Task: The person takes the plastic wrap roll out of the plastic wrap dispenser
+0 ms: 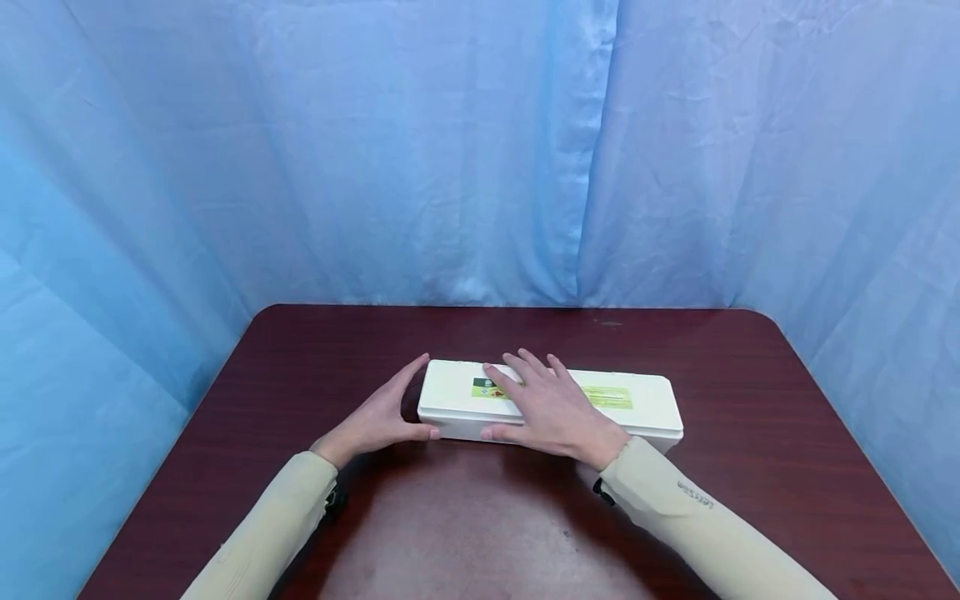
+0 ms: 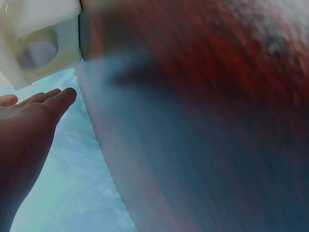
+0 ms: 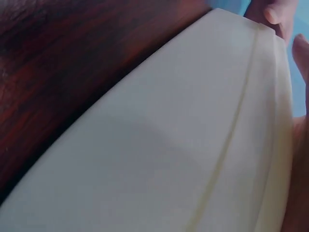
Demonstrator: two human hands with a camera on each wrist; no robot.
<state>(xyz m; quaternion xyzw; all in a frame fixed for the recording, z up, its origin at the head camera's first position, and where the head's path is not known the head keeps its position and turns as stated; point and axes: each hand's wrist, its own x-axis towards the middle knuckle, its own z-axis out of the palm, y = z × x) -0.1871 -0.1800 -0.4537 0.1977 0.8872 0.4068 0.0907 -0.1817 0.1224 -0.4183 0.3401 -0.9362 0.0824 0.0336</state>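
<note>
A long white lidded box (image 1: 652,400) lies across the table, with a green and yellow label (image 1: 609,397) on its lid. My right hand (image 1: 558,412) rests over the lid, fingers spread and straight, the thumb against the front side. At the box's left end is my left hand (image 1: 371,423), thumb by the front corner and fingers extended toward the back corner. In the left wrist view, straight fingers (image 2: 60,101) show beside the box end (image 2: 43,14), which bears a round greyish patch. The box's long side (image 3: 145,121) fills much of the right wrist view.
The dark reddish-brown table (image 1: 750,500) has rounded far corners. Pale blue curtains (image 1: 420,150) hang behind it and at both sides. Light-coloured sleeves (image 1: 270,517) cover both forearms, and a dark band shows at each wrist.
</note>
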